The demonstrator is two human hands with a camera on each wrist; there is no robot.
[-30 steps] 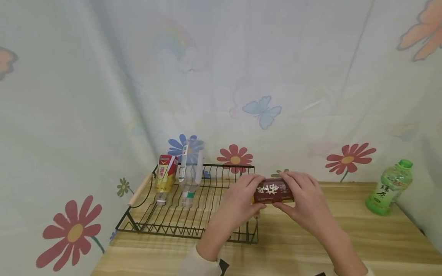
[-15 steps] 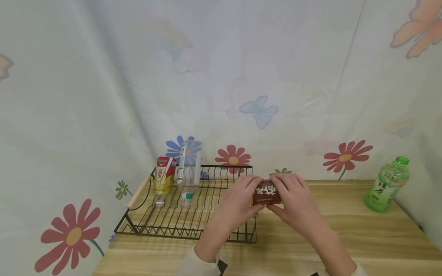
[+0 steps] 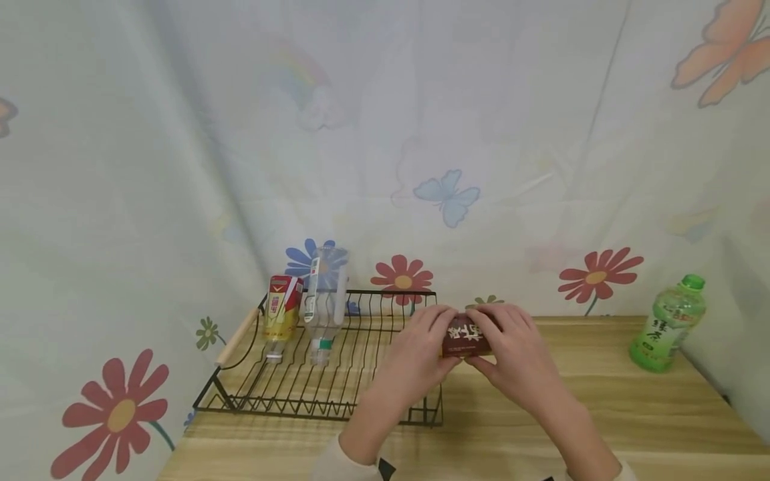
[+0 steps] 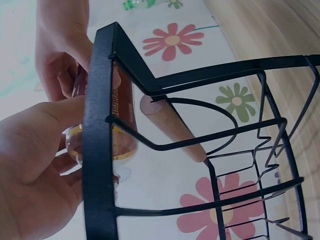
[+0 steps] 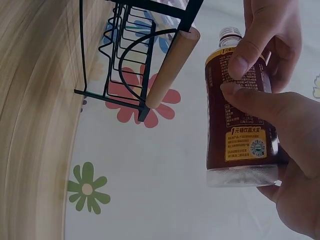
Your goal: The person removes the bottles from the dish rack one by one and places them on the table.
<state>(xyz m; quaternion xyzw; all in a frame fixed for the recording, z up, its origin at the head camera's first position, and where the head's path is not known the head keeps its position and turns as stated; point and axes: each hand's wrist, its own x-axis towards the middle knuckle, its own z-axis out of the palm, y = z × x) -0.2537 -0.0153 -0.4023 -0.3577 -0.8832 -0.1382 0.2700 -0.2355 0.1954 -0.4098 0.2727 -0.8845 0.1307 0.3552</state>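
We faced a pale sheet (image 3: 361, 100) hanging in soft folds, and below it spread the table (image 3: 613, 421), its top patterned with pale wood grain. On the table stood a black wire rack (image 4: 99, 140), built of flat bars and thin rods bent into shallow waves.

We saw both forearms (image 3: 574, 417) reach forward and slant inward from light sleeves (image 3: 349, 461). The left hand (image 3: 419, 347) and the right hand (image 3: 514, 351) came close together, both clasped on one maroon-labelled bottle (image 5: 235, 112). Their fingers arched over its upper edge, while the thumbs pressed from below, tips just beside each other on the printed side. The bottle lay sideways above the table, near the rack's right end, its neck towards the left hand. Its plastic was clear at the base and neck; the label hid most of the inside, so we could not tell whether it held liquid.

A green bottle (image 3: 668, 327) of tinted plastic stood well apart on the right. In the rack we found a smooth, transparent bottle (image 3: 326, 307), neck down, and beside it a smaller red-and-yellow container (image 3: 281, 314), boxy and also neck down. A rounded wooden handle (image 5: 172, 69) was fixed to the rack's frame.
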